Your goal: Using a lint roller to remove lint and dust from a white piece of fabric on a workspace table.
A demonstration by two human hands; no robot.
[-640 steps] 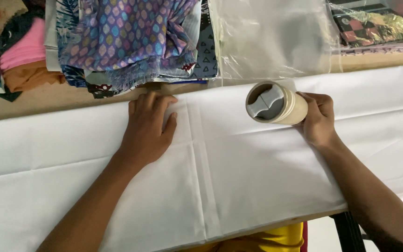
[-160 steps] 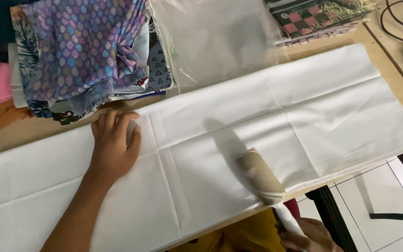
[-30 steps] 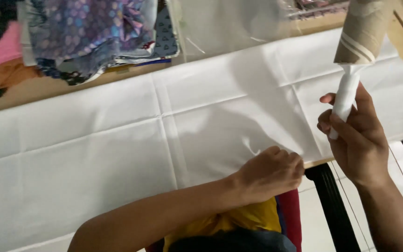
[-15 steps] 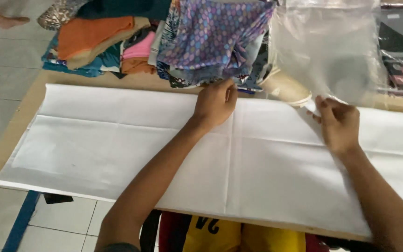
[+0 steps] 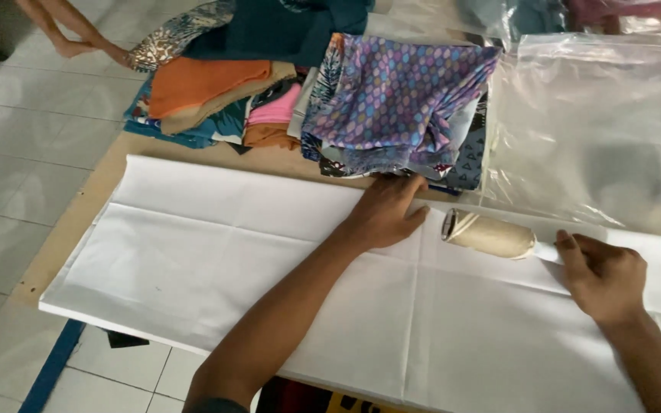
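A folded white cloth lies spread along the wooden table. My left hand rests flat on the cloth's far edge, fingers apart, just below the pile of clothes. My right hand grips the white handle of a lint roller, whose beige roll lies sideways on the cloth, close to the right of my left hand.
A pile of folded coloured and patterned fabrics fills the table's far side. Clear plastic bags lie at the back right. Another person's bare feet stand on the tiled floor at top left. The table's left end drops to floor tiles.
The view has shifted slightly. My right hand, which was at the plastic bag's edge, now holds the lint roller down on the cloth. My left hand stays at the far edge.
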